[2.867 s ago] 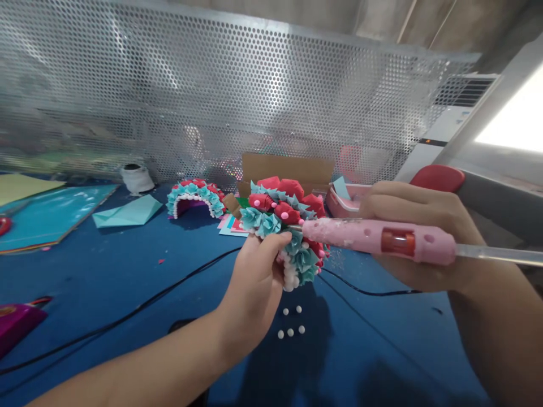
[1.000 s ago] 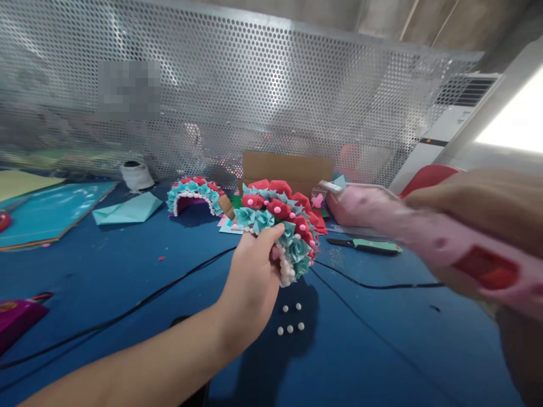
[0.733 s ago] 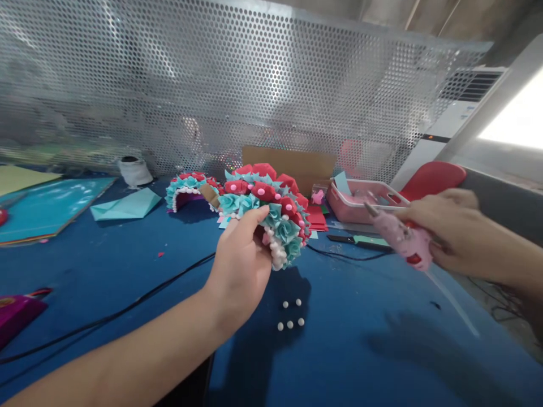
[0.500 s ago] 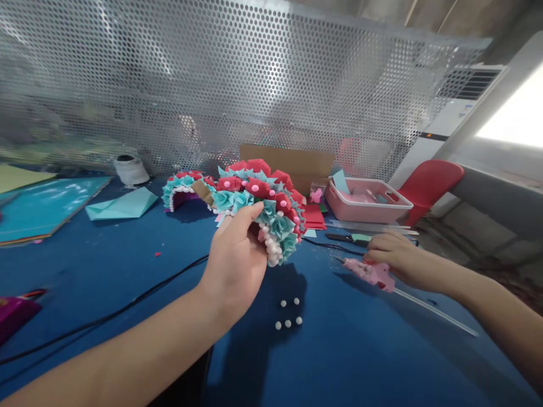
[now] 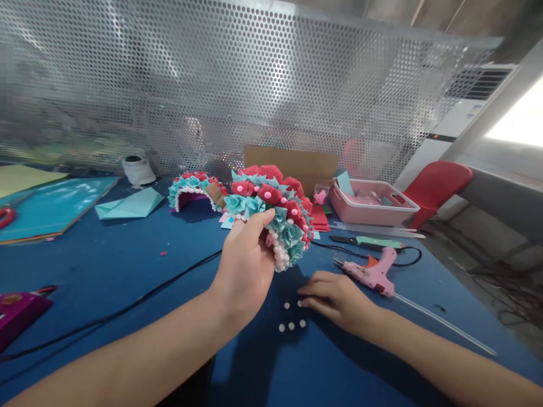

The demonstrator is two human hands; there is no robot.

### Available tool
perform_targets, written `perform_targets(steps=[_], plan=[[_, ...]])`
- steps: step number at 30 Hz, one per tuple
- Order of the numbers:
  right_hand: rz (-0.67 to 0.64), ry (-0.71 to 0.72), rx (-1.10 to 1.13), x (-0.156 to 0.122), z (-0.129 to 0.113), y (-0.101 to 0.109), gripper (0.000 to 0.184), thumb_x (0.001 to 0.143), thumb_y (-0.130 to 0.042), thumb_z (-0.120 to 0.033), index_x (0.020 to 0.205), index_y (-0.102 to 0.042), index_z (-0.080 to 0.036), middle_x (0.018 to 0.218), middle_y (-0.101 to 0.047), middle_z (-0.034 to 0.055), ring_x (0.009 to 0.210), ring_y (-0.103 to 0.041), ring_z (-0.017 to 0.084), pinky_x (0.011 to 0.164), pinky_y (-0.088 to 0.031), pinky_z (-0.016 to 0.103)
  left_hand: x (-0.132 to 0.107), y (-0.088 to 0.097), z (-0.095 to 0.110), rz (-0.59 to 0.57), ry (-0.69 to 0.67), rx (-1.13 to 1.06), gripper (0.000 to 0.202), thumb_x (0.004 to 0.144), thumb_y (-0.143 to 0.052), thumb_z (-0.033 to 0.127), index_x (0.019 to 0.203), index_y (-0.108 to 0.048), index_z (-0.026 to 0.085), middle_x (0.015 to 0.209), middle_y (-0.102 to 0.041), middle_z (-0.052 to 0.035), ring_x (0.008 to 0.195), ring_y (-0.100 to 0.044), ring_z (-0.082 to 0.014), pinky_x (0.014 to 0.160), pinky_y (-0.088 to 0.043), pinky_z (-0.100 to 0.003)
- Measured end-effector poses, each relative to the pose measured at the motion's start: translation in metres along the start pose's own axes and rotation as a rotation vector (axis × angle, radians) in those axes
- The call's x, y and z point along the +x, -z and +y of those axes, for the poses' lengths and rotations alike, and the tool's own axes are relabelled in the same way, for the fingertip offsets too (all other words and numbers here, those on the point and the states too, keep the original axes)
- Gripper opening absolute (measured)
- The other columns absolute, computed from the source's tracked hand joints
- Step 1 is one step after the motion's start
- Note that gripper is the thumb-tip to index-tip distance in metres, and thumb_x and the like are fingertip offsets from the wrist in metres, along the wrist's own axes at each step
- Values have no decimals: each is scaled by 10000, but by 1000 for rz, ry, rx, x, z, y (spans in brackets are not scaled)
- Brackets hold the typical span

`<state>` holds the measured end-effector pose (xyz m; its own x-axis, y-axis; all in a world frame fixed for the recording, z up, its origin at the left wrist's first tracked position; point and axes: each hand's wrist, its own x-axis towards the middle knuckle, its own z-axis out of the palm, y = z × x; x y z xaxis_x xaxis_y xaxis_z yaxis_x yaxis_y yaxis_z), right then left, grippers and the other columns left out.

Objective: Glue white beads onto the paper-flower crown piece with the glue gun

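Observation:
My left hand (image 5: 246, 265) is closed around a curved paper-flower piece (image 5: 275, 209) of red and teal blossoms edged with white beads, held above the blue table (image 5: 127, 265). My right hand (image 5: 335, 299) lies low on the table with its fingertips at several loose white beads (image 5: 291, 317); its fingers are bent together and touch the uppermost bead. The pink glue gun (image 5: 373, 274) rests on the table just right of that hand, a clear glue stick trailing from its back.
A second flower arch (image 5: 193, 189) stands behind, near a cardboard box (image 5: 292, 164) and a pink tray (image 5: 373, 203). A green-handled knife (image 5: 369, 242), black cable (image 5: 148, 294), teal paper sheets (image 5: 127, 204), a purple item (image 5: 19, 314) and a perforated metal screen (image 5: 212, 90) surround the work spot.
My right hand swung the glue gun away from the flowers, set it down on the table at the right, let go and moved left to the loose beads. The left hand kept hold.

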<state>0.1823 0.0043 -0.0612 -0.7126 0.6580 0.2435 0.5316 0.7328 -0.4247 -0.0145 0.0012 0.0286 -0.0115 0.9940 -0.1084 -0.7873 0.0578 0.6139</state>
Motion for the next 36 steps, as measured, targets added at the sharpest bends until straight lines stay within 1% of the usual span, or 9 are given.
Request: perform_targets(steps=[3,6,8,11,15,18,26,31,36], plan=[[10,62,38,3,3,-5,200,907,-570,-299,934,-727,-178,833,-707,60,819,-646,139,744,-529,239,-1,-1,-1,10,42,1,310,776,-615,204,652,-330,203,560,-310,55,463,-308,-69,432,-260,-233],[47,85,62,6,-5,3,180,921,-547,-256,930,-702,-165,845,-708,61,827,-644,134,748,-533,243,-3,-2,-2,12,53,20,292,768,-624,213,673,-349,202,581,-333,48,478,-324,-72,440,-267,-228],[104,104,84,10,-19,18,160,930,-519,-195,965,-671,-159,858,-708,57,815,-646,118,738,-532,228,-4,-2,-3,15,51,49,285,768,-626,227,680,-356,203,596,-360,41,484,-346,-75,447,-278,-232],[283,191,87,20,-45,51,167,896,-546,-105,1011,-649,-168,872,-707,41,833,-655,105,755,-536,208,-6,-3,-6,18,60,125,291,762,-631,236,671,-356,207,585,-367,44,485,-361,-80,461,-299,-238],[531,261,-172,38,-74,88,200,836,-618,-60,975,-666,-195,916,-727,22,864,-678,104,791,-541,190,-8,-2,-10,-31,63,163,283,766,-632,227,690,-359,218,572,-342,53,499,-360,-94,472,-302,-245],[621,264,-302,51,-81,99,190,824,-640,-71,940,-677,-218,898,-736,2,836,-689,115,802,-554,214,-10,-1,-13,-109,54,183,240,789,-616,229,732,-383,219,597,-356,50,516,-367,-100,474,-299,-250],[569,446,-332,77,-64,100,180,836,-620,-72,911,-700,-215,899,-717,44,841,-659,147,754,-562,282,-10,-1,-15,-109,84,189,235,807,-612,226,819,-377,224,659,-372,53,552,-364,-78,498,-306,-227],[490,430,-320,81,-57,102,134,844,-632,-124,865,-731,-213,870,-674,39,802,-620,140,722,-542,295,-10,0,-14,-115,74,199,203,821,-575,212,815,-373,230,640,-361,60,522,-318,-74,481,-281,-227],[390,313,-259,82,-57,106,139,859,-630,-187,877,-763,-223,924,-597,55,854,-593,148,684,-524,290,-13,0,-15,-109,68,236,231,806,-584,206,773,-357,229,598,-358,64,500,-319,-79,472,-284,-232]])
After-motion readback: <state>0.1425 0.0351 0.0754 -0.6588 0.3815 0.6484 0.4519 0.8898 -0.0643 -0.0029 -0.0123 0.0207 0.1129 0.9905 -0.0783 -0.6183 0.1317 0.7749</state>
